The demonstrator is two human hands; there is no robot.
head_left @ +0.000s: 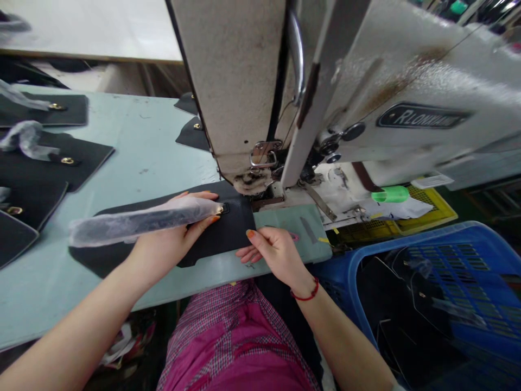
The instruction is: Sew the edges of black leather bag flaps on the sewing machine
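A black leather-like panel (238, 228) lies on the sewing machine table, its far right edge beside the presser foot area (264, 193). A strap wrapped in clear plastic (134, 222) is fixed to it by a small gold-coloured fitting (221, 209) and runs left across my left hand. My left hand (175, 233) rests flat on the panel with fingers stretched on both sides of the fitting; the wrapped strap partly covers it. At the panel's near right corner, my right hand (272, 250) pinches the edge, thumb on top and the other fingers curled low.
The sewing machine head (240, 81) rises just beyond my hands. Similar black panels (81, 157) lie on the pale green table (142, 136) at left. A blue plastic basket (354, 271) with black pieces stands at right, near a yellow crate (437, 209).
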